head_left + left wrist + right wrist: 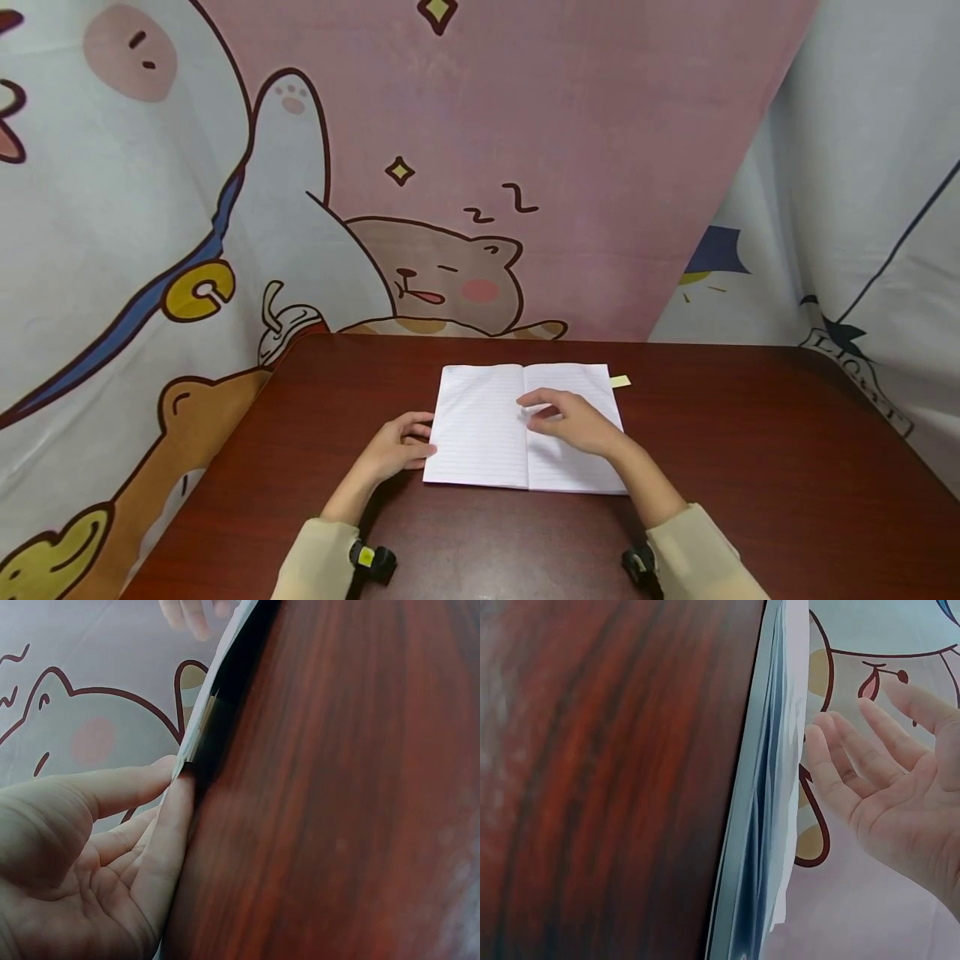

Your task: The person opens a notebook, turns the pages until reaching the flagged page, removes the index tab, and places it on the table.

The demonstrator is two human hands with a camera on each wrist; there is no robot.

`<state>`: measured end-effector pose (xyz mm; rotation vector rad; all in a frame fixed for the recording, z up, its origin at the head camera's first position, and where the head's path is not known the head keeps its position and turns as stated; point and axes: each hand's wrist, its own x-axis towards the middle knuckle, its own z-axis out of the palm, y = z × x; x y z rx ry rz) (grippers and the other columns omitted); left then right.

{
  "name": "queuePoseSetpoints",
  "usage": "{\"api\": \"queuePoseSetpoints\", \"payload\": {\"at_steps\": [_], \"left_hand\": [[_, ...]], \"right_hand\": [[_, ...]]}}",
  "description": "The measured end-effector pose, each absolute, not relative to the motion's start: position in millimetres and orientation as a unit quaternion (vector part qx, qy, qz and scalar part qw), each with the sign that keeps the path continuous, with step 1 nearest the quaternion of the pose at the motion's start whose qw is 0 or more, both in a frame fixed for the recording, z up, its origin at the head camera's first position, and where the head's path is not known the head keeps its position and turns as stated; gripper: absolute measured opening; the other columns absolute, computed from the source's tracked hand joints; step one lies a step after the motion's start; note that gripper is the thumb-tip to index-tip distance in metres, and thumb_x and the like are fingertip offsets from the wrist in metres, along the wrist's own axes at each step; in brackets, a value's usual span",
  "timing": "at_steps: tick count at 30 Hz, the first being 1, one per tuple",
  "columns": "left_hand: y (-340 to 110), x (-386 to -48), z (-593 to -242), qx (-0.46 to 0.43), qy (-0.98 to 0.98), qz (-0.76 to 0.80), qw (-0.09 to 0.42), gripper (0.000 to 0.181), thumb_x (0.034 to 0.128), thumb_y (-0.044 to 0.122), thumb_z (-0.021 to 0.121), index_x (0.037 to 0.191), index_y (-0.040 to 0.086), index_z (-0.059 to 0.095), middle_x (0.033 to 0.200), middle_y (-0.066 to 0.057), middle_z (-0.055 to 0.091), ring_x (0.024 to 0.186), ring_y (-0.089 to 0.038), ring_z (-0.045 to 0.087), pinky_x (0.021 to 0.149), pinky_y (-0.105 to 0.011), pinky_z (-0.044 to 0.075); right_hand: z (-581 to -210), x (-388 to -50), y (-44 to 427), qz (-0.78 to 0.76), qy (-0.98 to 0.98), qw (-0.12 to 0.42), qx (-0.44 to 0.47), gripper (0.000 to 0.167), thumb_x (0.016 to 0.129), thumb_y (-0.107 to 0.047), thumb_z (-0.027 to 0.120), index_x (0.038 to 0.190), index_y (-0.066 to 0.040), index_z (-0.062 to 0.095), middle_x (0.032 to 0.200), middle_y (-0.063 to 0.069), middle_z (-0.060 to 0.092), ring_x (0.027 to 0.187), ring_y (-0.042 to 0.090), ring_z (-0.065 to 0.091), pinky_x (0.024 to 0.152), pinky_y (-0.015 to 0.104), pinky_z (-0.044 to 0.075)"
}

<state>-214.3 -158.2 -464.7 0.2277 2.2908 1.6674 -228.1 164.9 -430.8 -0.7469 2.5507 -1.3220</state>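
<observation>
An open notebook [480, 433] with lined white pages lies flat on the brown table. At its left edge the left hand [397, 447] holds the side, thumb on top and fingers at the edge; the left wrist view shows the thumb and a finger of the left hand [112, 847] pinching the page edge. The right hand [573, 421] is over the right page near the centre fold, fingers spread and slightly bent. In the right wrist view the right hand [900, 765] holds nothing, beside the notebook's page stack [769, 780].
A yellow tab [620, 382] sticks out at the notebook's upper right. The brown table [750, 467] reaches back to a cartoon-printed cloth [600, 167]. Dark wrist cameras [372, 562] sit on both wrists.
</observation>
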Motion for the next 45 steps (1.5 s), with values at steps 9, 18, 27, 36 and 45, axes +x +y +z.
{"api": "queuePoseSetpoints", "payload": {"at_steps": [9,18,27,36,45], "left_hand": [[-157.9,-214.2,-464.6,0.078,0.799,0.578,0.146,0.057,0.0910,0.003,0.069,0.141,-0.008,0.045,0.120,-0.028,0.059,0.087,-0.012,0.065,0.075,-0.036,0.061],[-157.0,-213.8,-463.8,0.072,0.799,0.579,0.143,0.055,0.0912,0.002,0.068,0.140,-0.008,0.046,0.119,-0.028,0.060,0.086,-0.012,0.064,0.074,-0.035,0.061],[-156.6,-213.8,-463.8,0.072,0.799,0.580,0.142,0.054,0.0919,0.003,0.067,0.141,-0.008,0.046,0.119,-0.028,0.060,0.087,-0.012,0.064,0.075,-0.035,0.061],[-157.0,-214.2,-464.5,0.073,0.800,0.578,0.144,0.054,0.0923,0.003,0.067,0.141,-0.008,0.045,0.119,-0.027,0.060,0.088,-0.013,0.065,0.075,-0.035,0.061],[-157.3,-214.7,-464.7,0.074,0.801,0.576,0.146,0.055,0.0922,0.005,0.068,0.141,-0.007,0.045,0.120,-0.027,0.059,0.088,-0.013,0.065,0.075,-0.036,0.061]], "right_hand": [[-426.7,-229.0,173.1,-0.450,0.859,0.061,-0.235,0.033,0.096,-0.011,0.063,0.126,0.003,0.062,0.127,0.023,0.065,0.110,0.035,0.068,0.088,0.031,0.055],[-424.7,-229.8,186.6,-0.484,0.846,0.049,-0.218,0.032,0.096,-0.008,0.064,0.125,0.005,0.062,0.124,0.026,0.065,0.108,0.034,0.069,0.082,0.022,0.055],[-424.0,-229.7,199.8,-0.480,0.854,0.029,-0.200,0.032,0.095,-0.008,0.066,0.124,0.005,0.063,0.121,0.025,0.067,0.103,0.032,0.069,0.079,0.021,0.055],[-426.4,-229.9,212.7,-0.471,0.863,0.004,-0.185,0.033,0.094,-0.010,0.067,0.123,0.004,0.064,0.120,0.024,0.068,0.099,0.028,0.069,0.077,0.020,0.054],[-432.6,-232.3,225.9,-0.446,0.879,-0.012,-0.167,0.031,0.093,-0.009,0.068,0.122,0.002,0.066,0.119,0.020,0.070,0.099,0.027,0.068,0.076,0.020,0.052]]}}
